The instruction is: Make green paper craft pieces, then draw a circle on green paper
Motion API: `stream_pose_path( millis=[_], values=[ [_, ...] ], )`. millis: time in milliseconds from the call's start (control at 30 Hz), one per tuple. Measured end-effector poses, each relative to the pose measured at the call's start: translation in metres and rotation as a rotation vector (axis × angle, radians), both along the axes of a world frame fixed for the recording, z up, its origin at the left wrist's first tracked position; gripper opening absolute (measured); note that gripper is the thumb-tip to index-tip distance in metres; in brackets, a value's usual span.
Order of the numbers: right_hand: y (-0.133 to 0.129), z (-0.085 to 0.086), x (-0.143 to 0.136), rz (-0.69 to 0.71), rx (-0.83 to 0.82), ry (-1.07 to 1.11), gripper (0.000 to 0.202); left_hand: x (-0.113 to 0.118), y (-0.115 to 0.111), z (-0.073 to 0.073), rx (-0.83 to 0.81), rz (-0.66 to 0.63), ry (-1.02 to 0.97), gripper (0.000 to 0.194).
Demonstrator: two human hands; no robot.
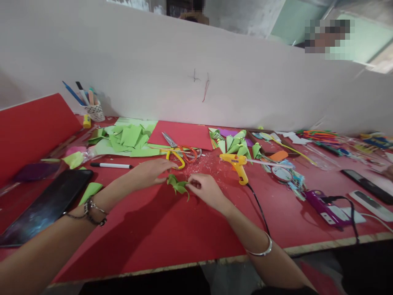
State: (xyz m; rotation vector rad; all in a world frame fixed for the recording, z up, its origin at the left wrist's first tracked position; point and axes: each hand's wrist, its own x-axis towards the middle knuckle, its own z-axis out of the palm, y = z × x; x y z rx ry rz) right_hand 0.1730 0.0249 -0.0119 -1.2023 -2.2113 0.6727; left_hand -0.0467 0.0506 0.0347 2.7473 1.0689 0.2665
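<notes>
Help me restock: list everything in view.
Curled paper piece: 1, green, centre
Plastic glue gun: 1, yellow, centre right
Metal scissors: count unclear, yellow and orange handles, centre
Flat paper pieces: many, green, back left
Paper cones: several, green, behind glue gun
Black-patterned pen cup: 1, white, back left
Capped marker: 1, white and black, left
Flat tablet-like device: 1, black, left
Socket box: 1, purple, right
Smaller clutter: uncounted, multicoloured, right
Left hand, right hand: 2, bare, centre
</notes>
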Motion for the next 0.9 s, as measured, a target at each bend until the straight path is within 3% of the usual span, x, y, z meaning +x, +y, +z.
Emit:
stream_pose_path(
  millis=[200,333,667,900],
  values=[
    [-0.001,-0.005,-0.003,-0.031,-0.108,0.202,0.004,-0.004,0.006,-0.008,-0.070,-0.038,-0.014,0.012],
    [0.000,-0.007,-0.005,-0.056,-0.107,0.230,0.005,-0.004,0.002,-0.008,-0.057,-0.041,-0.026,0.014],
    [-0.004,-0.003,-0.003,-0.105,0.154,-0.330,0.013,-0.006,-0.016,-0.028,0.032,0.087,-0.066,0.031],
    [-0.008,0.002,-0.007,-0.060,0.227,-0.493,0.017,0.002,-0.028,-0.033,0.029,0.135,-0.172,0.030]
  ],
)
